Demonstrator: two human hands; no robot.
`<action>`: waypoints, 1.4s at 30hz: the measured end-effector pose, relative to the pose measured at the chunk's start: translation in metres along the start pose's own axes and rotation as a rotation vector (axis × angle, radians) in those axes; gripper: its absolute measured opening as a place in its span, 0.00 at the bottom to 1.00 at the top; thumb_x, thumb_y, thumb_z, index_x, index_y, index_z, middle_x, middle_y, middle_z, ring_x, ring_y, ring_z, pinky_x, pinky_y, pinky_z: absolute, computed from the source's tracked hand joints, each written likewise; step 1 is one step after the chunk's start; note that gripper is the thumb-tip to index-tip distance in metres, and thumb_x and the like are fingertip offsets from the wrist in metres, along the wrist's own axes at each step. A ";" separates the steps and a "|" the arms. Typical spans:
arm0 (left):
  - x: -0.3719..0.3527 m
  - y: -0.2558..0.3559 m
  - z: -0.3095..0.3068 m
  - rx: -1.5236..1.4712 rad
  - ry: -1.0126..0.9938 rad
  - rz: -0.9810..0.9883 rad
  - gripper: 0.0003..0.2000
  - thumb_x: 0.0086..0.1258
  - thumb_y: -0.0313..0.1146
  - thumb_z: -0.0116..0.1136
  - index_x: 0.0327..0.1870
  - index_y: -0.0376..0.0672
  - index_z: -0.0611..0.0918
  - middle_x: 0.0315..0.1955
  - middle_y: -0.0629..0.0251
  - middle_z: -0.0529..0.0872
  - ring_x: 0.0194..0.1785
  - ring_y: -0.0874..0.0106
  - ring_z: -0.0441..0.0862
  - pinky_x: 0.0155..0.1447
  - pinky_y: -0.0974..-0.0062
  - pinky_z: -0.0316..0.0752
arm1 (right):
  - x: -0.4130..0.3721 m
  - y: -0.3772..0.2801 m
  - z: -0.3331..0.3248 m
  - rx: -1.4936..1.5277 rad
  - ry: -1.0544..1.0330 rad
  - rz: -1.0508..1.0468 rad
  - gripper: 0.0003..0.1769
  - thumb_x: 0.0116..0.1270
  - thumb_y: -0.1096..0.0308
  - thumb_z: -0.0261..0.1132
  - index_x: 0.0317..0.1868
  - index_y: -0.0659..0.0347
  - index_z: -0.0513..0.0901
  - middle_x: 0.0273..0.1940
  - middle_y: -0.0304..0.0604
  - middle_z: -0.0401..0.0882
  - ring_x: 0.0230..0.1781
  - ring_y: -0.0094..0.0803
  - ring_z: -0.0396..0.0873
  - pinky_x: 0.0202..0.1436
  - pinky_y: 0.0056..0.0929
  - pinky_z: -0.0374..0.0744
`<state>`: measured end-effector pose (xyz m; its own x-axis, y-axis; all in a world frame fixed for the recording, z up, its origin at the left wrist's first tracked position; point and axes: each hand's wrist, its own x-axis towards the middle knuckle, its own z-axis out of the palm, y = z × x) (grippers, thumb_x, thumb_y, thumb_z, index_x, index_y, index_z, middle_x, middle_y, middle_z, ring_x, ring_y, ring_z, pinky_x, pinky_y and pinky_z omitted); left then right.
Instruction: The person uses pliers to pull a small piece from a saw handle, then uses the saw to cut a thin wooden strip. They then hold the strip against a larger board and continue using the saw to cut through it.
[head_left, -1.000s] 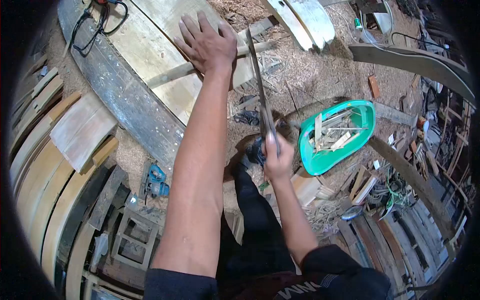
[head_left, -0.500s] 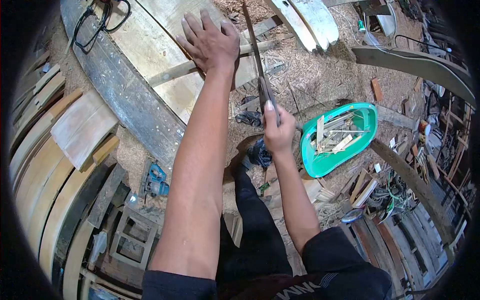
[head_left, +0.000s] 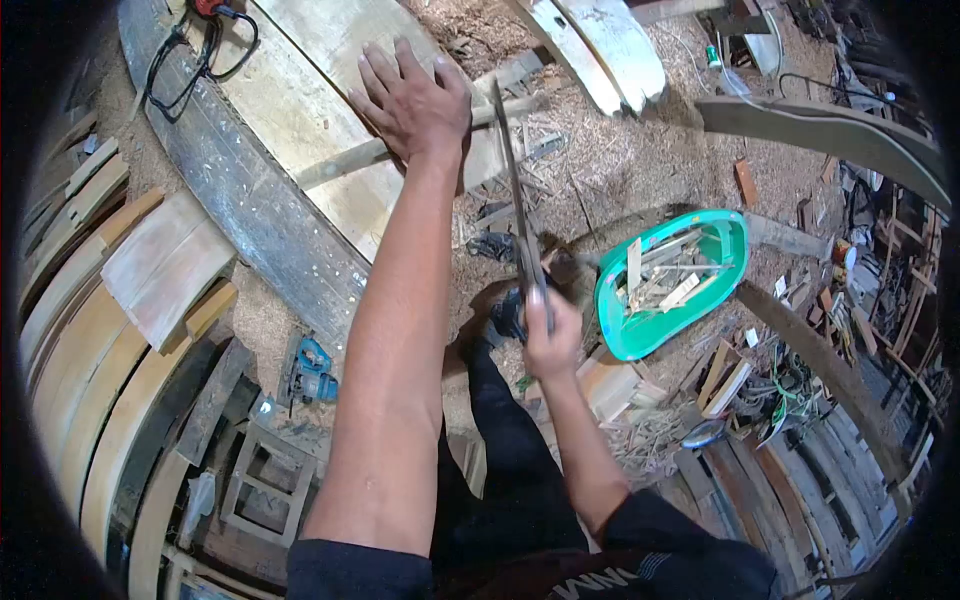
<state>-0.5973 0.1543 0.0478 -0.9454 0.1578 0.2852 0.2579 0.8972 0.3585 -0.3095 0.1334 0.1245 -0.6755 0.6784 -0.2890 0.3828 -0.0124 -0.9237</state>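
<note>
My left hand [head_left: 424,112] lies with its fingers spread over a narrow wooden strip [head_left: 345,162] and the wide pale boards [head_left: 300,95] beneath it. The strip runs crosswise over the boards and sticks out past their right edge. My right hand [head_left: 553,338] is wrapped around the handle of a handsaw [head_left: 519,200]. The saw's long thin blade points away from me, its far end at the strip just right of my left hand. The handle is mostly hidden by my fingers.
A green plastic tub [head_left: 622,338] of wood scraps stands at the right. On the left are a blue power tool [head_left: 312,372], a long grey plank [head_left: 250,190] and stacked boards [head_left: 165,265]. A black cord [head_left: 160,85] lies at the top left. Sawdust covers the floor.
My right hand has drawn the handsaw back toward me, so its blade sits lower along the strip. My left hand stays pressed in nearly the same place.
</note>
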 end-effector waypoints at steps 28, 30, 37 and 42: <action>0.001 0.000 0.007 -0.036 0.027 -0.006 0.31 0.71 0.49 0.48 0.73 0.45 0.69 0.75 0.46 0.61 0.80 0.54 0.53 0.80 0.48 0.38 | 0.074 -0.020 0.019 0.007 0.008 0.009 0.21 0.75 0.61 0.60 0.24 0.65 0.74 0.17 0.33 0.64 0.21 0.18 0.62 0.23 0.28 0.63; -0.005 -0.002 0.001 -0.039 -0.009 -0.002 0.31 0.71 0.49 0.48 0.73 0.45 0.68 0.75 0.46 0.61 0.80 0.54 0.53 0.80 0.48 0.38 | 0.059 -0.016 0.016 -0.043 -0.003 0.054 0.21 0.75 0.60 0.61 0.25 0.65 0.74 0.17 0.33 0.66 0.21 0.17 0.62 0.23 0.27 0.63; -0.002 0.000 0.000 0.032 -0.032 -0.013 0.31 0.70 0.48 0.49 0.73 0.43 0.68 0.75 0.46 0.60 0.80 0.55 0.52 0.81 0.48 0.38 | 0.025 -0.002 -0.006 0.106 -0.005 0.042 0.19 0.75 0.60 0.57 0.26 0.62 0.74 0.21 0.31 0.68 0.21 0.16 0.61 0.25 0.20 0.58; -0.003 -0.002 0.002 -0.038 0.024 -0.001 0.30 0.69 0.46 0.50 0.70 0.42 0.71 0.74 0.46 0.62 0.79 0.55 0.55 0.80 0.47 0.39 | 0.019 0.012 -0.006 0.220 0.025 0.041 0.18 0.73 0.58 0.61 0.27 0.62 0.74 0.22 0.30 0.67 0.23 0.16 0.61 0.26 0.22 0.60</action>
<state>-0.5957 0.1535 0.0443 -0.9405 0.1468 0.3065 0.2653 0.8808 0.3923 -0.3139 0.1511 0.1090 -0.6449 0.6922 -0.3239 0.2615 -0.1984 -0.9446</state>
